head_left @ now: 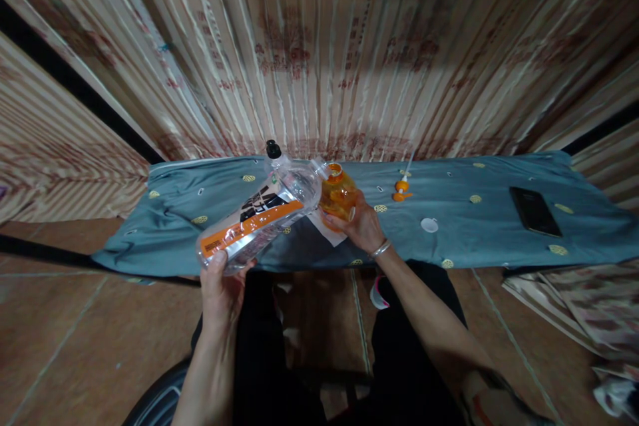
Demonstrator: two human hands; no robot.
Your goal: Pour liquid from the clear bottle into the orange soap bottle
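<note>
My left hand (223, 286) is closed round the base of a large clear bottle (257, 219) with an orange and silver label. The bottle is tilted, its mouth pointing up and to the right. In my right hand (365, 223) is a smaller orange see-through bottle (339, 192), uncapped and held close to the clear bottle's mouth. I cannot tell whether the two mouths touch. Beyond the clear bottle stands a black-topped bottle (272, 150), mostly hidden behind it. An orange pump head (402, 188) with a white tube lies right of my right hand.
A blue-green cloth (479, 226) with yellow prints covers the narrow table. On it lie a round white cap (429, 225) and a black phone (536, 212) at the right. A white sheet (329, 234) lies under the orange bottle. Patterned curtains (319, 46) hang behind.
</note>
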